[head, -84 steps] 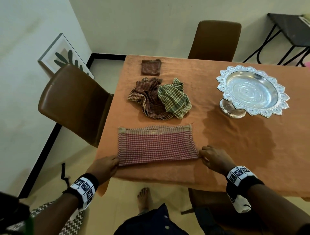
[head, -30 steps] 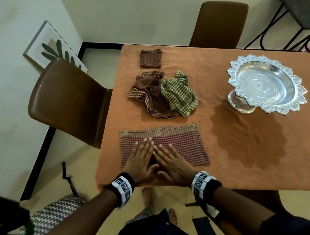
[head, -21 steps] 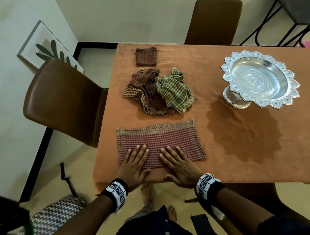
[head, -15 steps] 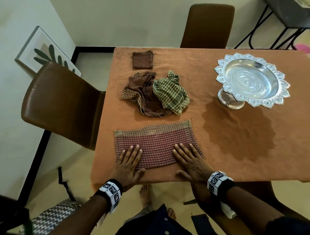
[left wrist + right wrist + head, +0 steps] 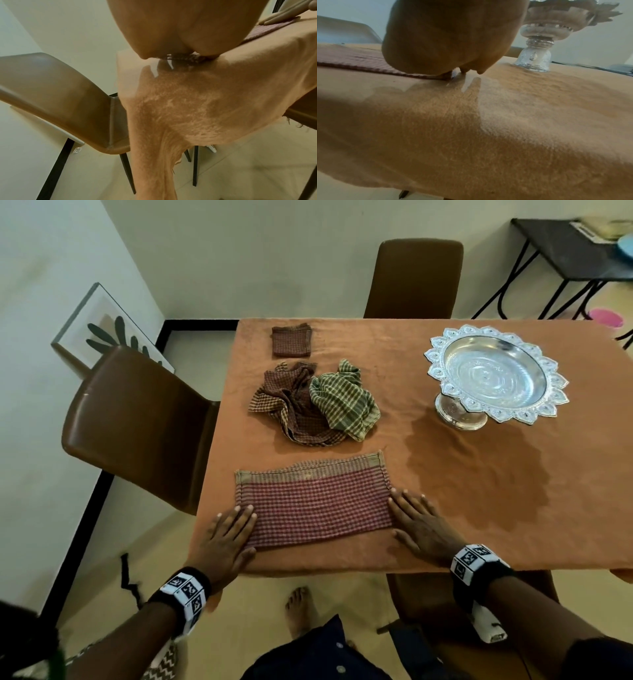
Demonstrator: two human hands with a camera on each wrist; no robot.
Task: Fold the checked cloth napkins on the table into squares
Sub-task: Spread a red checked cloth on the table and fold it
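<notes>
A red checked napkin (image 5: 315, 505), folded into a long rectangle, lies flat near the table's front edge. My left hand (image 5: 233, 529) presses flat on its left end with straight fingers, and my right hand (image 5: 416, 520) lies flat at its right end, fingers partly on the orange cloth. In the left wrist view the palm (image 5: 171, 27) covers the napkin's edge (image 5: 185, 58); in the right wrist view the palm (image 5: 450, 35) sits over the napkin's corner (image 5: 359, 60). Behind lie a crumpled brown napkin (image 5: 284, 402) and a crumpled green one (image 5: 344, 402), and a small folded square (image 5: 291, 341) at the far edge.
A silver footed bowl (image 5: 493, 374) stands on the right of the orange tablecloth (image 5: 479, 491). A brown chair (image 5: 137, 419) stands at the left side, another (image 5: 416, 277) at the far side. A black side table (image 5: 565, 248) is at the back right.
Both hands slid apart from the middle of the red napkin to its two ends, smoothing it flat. Earlier they held its lower corners.
</notes>
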